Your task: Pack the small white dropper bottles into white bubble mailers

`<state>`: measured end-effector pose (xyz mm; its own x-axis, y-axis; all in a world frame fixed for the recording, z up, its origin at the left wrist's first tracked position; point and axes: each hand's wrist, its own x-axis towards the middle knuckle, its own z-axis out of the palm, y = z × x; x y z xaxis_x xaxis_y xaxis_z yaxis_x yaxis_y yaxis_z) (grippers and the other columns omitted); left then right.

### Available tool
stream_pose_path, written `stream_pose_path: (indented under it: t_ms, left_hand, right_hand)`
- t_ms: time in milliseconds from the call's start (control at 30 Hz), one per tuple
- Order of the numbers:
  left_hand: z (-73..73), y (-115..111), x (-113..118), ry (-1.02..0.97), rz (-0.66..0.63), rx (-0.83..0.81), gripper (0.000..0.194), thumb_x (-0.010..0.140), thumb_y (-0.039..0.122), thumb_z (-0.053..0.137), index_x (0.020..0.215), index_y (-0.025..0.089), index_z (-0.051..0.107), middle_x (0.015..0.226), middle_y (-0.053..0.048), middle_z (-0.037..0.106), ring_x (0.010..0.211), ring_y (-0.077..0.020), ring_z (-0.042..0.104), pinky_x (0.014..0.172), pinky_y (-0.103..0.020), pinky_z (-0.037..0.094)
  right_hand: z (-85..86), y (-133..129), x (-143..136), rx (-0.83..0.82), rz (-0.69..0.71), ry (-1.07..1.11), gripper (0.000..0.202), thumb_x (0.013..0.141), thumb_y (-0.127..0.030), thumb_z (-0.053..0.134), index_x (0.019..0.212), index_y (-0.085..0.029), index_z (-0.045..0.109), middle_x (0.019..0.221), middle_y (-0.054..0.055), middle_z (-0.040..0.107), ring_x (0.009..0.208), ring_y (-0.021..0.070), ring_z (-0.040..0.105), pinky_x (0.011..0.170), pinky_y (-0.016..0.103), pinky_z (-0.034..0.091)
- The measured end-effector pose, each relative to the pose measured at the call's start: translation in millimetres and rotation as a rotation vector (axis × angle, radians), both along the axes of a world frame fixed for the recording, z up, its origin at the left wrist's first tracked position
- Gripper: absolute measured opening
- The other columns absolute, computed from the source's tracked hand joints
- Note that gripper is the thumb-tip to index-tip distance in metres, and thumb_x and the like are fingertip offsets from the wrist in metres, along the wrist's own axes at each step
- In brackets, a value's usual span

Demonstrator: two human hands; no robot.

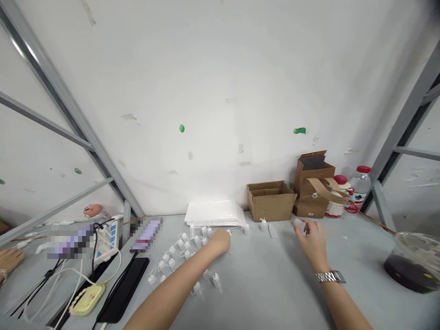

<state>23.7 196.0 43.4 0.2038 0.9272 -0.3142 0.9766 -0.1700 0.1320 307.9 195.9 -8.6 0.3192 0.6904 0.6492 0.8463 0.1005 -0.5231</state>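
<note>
Small capped bottles (181,244), translucent white, many: loosely spread over the left-centre of the bench (261,284), from the back edge forward, some upright, some tilted or lying.
Left hand (220,243): at the right side of this spread, in front of the paper stack (213,213); fingers hidden behind the hand, so its opening and any hold cannot be told.
Right hand (312,238): thumb and fingertips nearly together on a small translucent piece (299,223), in front of the paper bag (311,201).
Single bottle (263,226), upright, and flat strip (272,231), lying just beside it: both before the open carton (273,207), near the back edge.
Lidded tub (412,266), dark contents: bench's right side.
Risks, as judged: the left forearm, low across the spread, could topple bottles if it sweeps sideways; the slight fingertip pinch could let the piece slip; a wide swing of the right elbow could jolt the tub and spill it.
</note>
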Motion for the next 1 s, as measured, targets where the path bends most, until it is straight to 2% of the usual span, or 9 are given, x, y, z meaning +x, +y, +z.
stream_pose_path:
  t_ms: [133, 233, 300, 333, 367, 467, 567, 767, 1000]
  left_hand:
    - [22.6, -11.0, -4.4, -0.112, 0.092, 0.070, 0.023, 0.083, 0.027, 0.054, 0.102, 0.014, 0.057, 0.109, -0.008, 0.057, 0.093, -0.0200, 0.058, 0.079, -0.040, 0.048]
    - [43.0, -28.4, -13.0, -0.290, 0.121, 0.181, 0.005, 0.078, 0.016, 0.055, 0.078, 0.015, 0.060, 0.103, -0.010, 0.060, 0.092, -0.0206, 0.059, 0.078, -0.033, 0.045]
    - [53.2, -44.4, -18.3, -0.426, 0.149, 0.255, 0.005, 0.080, 0.019, 0.051, 0.080, 0.018, 0.056, 0.103, -0.008, 0.061, 0.096, -0.0182, 0.059, 0.079, -0.029, 0.045]
    - [56.4, -53.0, -20.0, -0.549, 0.187, 0.287, 0.005, 0.081, 0.021, 0.049, 0.079, 0.019, 0.054, 0.102, -0.008, 0.063, 0.096, -0.0176, 0.060, 0.076, -0.027, 0.045]
    - [58.3, -61.4, -21.0, -0.818, 0.267, 0.294, 0.006, 0.080, 0.024, 0.049, 0.077, 0.019, 0.051, 0.098, -0.009, 0.066, 0.095, -0.0188, 0.061, 0.074, -0.027, 0.046]
    - [56.9, -82.5, -19.6, -1.426, 0.504, 0.236, 0.018, 0.075, 0.036, 0.056, 0.075, 0.019, 0.049, 0.085, -0.009, 0.071, 0.089, -0.0231, 0.065, 0.070, -0.030, 0.047]
    - [49.6, -91.4, -13.7, -1.673, 0.668, 0.242, 0.028, 0.066, 0.040, 0.066, 0.074, 0.018, 0.050, 0.083, -0.010, 0.073, 0.086, -0.0248, 0.067, 0.073, -0.032, 0.047]
    - [34.0, -88.4, 2.1, -1.763, 0.756, 0.281, 0.033, 0.058, 0.041, 0.072, 0.071, 0.016, 0.054, 0.073, -0.009, 0.072, 0.081, -0.0262, 0.067, 0.073, -0.034, 0.048]
    - [23.0, -89.5, 16.6, -1.819, 0.723, 0.306, 0.026, 0.063, 0.037, 0.070, 0.073, 0.015, 0.059, 0.079, -0.009, 0.071, 0.084, -0.0235, 0.065, 0.072, -0.032, 0.048]
  right_hand:
    - [8.1, -9.1, -15.0, 0.139, 0.123, 0.251, 0.044, 0.077, -0.057, 0.047, 0.089, -0.016, 0.056, 0.062, -0.001, 0.048, 0.058, 0.0163, 0.046, 0.068, 0.035, 0.039]
    - [14.5, -17.6, -31.6, 0.091, 0.254, 0.560, 0.041, 0.071, -0.053, 0.058, 0.090, -0.017, 0.054, 0.077, 0.004, 0.058, 0.067, 0.0175, 0.053, 0.068, 0.033, 0.043]
    - [19.9, -23.1, -46.8, 0.016, 0.398, 0.794, 0.041, 0.067, -0.051, 0.064, 0.090, -0.018, 0.054, 0.082, 0.007, 0.062, 0.070, 0.0189, 0.057, 0.068, 0.033, 0.045]
    - [23.1, -25.9, -55.8, -0.028, 0.476, 0.897, 0.040, 0.066, -0.049, 0.066, 0.089, -0.018, 0.054, 0.081, 0.007, 0.064, 0.071, 0.0195, 0.059, 0.068, 0.034, 0.046]
    - [26.6, -28.9, -65.6, -0.075, 0.552, 0.984, 0.039, 0.065, -0.047, 0.068, 0.088, -0.018, 0.054, 0.078, 0.006, 0.065, 0.070, 0.0200, 0.060, 0.069, 0.034, 0.046]
    - [38.1, -39.8, -97.6, -0.210, 0.791, 1.155, 0.034, 0.065, -0.042, 0.071, 0.084, -0.018, 0.056, 0.072, 0.005, 0.068, 0.069, 0.0198, 0.062, 0.073, 0.035, 0.045]
    - [46.6, -53.3, -126.3, -0.342, 1.019, 1.258, 0.030, 0.065, -0.038, 0.073, 0.080, -0.018, 0.056, 0.071, 0.004, 0.069, 0.062, 0.0170, 0.062, 0.072, 0.033, 0.045]
    - [40.8, -71.5, -149.4, -0.405, 1.211, 1.350, 0.024, 0.067, -0.032, 0.073, 0.077, -0.018, 0.056, 0.073, 0.002, 0.068, 0.057, 0.0130, 0.059, 0.062, 0.028, 0.046]
    - [34.0, -75.6, -149.3, -0.377, 1.106, 1.297, 0.025, 0.068, -0.032, 0.072, 0.082, -0.019, 0.056, 0.077, 0.002, 0.066, 0.063, 0.0142, 0.062, 0.067, 0.030, 0.047]
